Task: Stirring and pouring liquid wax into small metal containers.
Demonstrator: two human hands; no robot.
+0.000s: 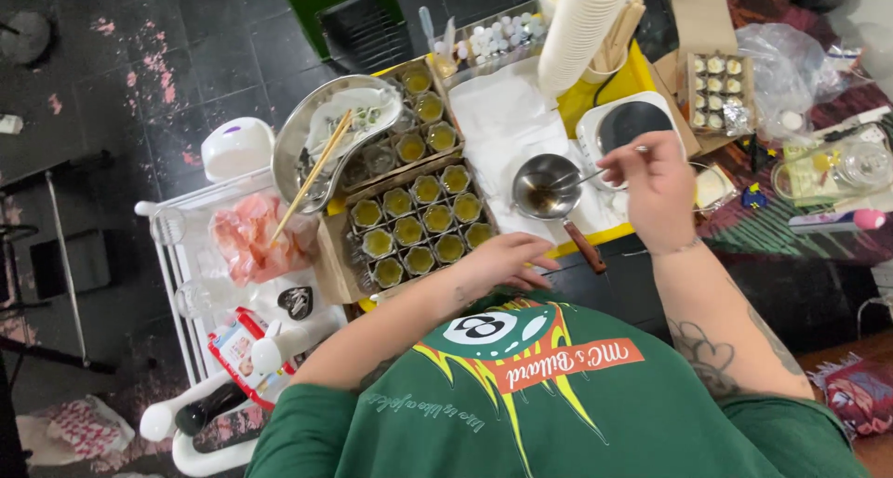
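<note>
Your small metal saucepan (547,186) sits on the white cloth just left of the round hot plate (629,125), dark liquid pooled inside; it looks light but sloshy, so take it by the red-brown handle (585,246). Your right hand (651,176) pinches a thin metal spoon (595,173) dipping into it. Your left hand (502,259) rests loosely curled, holding nothing, beside the tray of little jars (419,225) left of the pan

glossy metal saucepan (547,186) — wooden chopsticks (313,175)
</note>
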